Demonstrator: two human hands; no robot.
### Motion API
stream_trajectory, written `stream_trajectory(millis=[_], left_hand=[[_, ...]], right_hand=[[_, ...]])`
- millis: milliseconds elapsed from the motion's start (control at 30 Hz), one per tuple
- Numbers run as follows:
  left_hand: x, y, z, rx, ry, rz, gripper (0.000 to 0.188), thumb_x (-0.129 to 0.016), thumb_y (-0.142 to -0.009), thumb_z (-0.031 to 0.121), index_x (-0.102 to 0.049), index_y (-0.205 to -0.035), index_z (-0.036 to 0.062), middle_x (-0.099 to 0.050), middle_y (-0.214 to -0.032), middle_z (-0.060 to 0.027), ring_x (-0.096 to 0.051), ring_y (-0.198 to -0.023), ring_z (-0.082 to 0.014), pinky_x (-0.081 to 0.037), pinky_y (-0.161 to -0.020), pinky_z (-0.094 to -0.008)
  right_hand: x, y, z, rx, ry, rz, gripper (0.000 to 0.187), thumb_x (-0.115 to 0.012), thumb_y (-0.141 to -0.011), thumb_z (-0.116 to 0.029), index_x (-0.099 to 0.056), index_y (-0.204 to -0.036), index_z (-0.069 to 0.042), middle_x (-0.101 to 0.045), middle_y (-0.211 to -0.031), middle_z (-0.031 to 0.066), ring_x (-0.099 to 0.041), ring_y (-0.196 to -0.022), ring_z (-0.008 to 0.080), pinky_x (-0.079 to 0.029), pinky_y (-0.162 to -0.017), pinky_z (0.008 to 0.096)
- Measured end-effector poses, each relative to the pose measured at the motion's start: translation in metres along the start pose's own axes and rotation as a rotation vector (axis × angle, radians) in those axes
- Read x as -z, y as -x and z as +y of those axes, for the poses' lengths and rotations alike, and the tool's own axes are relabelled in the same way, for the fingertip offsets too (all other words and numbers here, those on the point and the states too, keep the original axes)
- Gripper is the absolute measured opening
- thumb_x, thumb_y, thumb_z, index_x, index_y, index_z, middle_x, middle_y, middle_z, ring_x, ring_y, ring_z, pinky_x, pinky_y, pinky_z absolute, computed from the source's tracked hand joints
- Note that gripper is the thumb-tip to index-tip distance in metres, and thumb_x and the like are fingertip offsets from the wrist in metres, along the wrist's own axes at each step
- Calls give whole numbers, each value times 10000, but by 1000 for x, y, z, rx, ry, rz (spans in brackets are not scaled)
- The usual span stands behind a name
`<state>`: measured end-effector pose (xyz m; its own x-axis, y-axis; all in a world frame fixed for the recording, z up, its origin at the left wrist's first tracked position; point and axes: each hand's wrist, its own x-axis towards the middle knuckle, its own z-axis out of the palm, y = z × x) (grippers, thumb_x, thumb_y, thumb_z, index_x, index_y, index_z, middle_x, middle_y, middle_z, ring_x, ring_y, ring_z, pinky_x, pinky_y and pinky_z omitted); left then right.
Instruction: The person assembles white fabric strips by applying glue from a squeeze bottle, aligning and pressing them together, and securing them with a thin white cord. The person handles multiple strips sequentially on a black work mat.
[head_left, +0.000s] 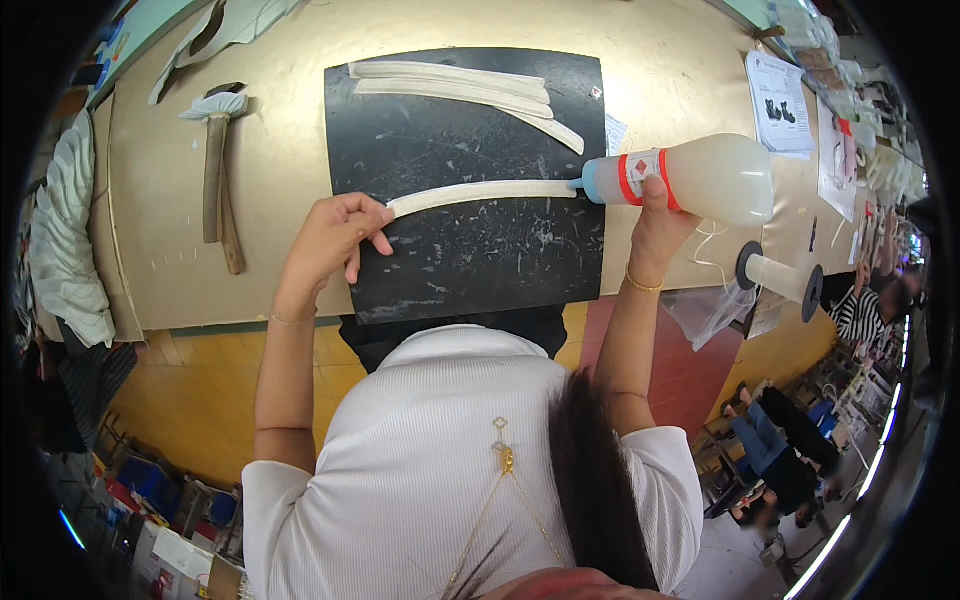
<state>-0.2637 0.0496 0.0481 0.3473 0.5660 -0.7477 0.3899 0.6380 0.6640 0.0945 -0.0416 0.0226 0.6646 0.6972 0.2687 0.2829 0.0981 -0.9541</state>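
Left hand (335, 236), centre-left of frame, pinches the left end of a single narrow cream strip (480, 193) lying slightly bowed across the middle of the black work mat (450, 260). Right hand (662, 225), right of centre, is wrapped around a tilted translucent squeeze bottle (722, 180), its blue nozzle (576, 184) at the strip's right end. Risks, as judged: too hard a squeeze could flood the edge and wet the mat; a loosened left pinch could let the strip skew.
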Motion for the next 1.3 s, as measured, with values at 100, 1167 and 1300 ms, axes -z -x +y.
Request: stream_trajectory(millis=[100, 1167, 1300], left_hand=[[-2, 1, 3, 12, -3, 6, 224, -672, -957, 212, -666, -917, -8, -709, -719, -105, -460, -343, -76, -342, -325, -212], [-168, -31, -6, -1192, -1018, 205, 550, -764, -813, 248, -613, -1268, -20, -541, -1343, -170, -477, -1291, -341, -388, -1089, -462], [-174, -35, -9, -1171, -1099, 232, 534, -727, -846, 289, -620, -1269, -18, -546, -1353, -170, -477, -1283, -332, -368, -1101, -469]], right_hand=[[0, 0, 3, 8, 21, -2, 698, -902, -782, -301, -555, -1299, 16, -635, -1210, 101, -639, -1062, 203, -533, -963, 369], [-5, 4, 4, 57, 4, -123, 605, -917, -746, -171, -602, -1236, -8, -686, -1141, 115, -670, -1015, 214, -563, -922, 378], [-14, 2, -11, 280, 181, -292, 463, -915, -724, -157, -689, -1109, -34, -724, -1052, 90, -689, -963, 187, -563, -873, 342]])
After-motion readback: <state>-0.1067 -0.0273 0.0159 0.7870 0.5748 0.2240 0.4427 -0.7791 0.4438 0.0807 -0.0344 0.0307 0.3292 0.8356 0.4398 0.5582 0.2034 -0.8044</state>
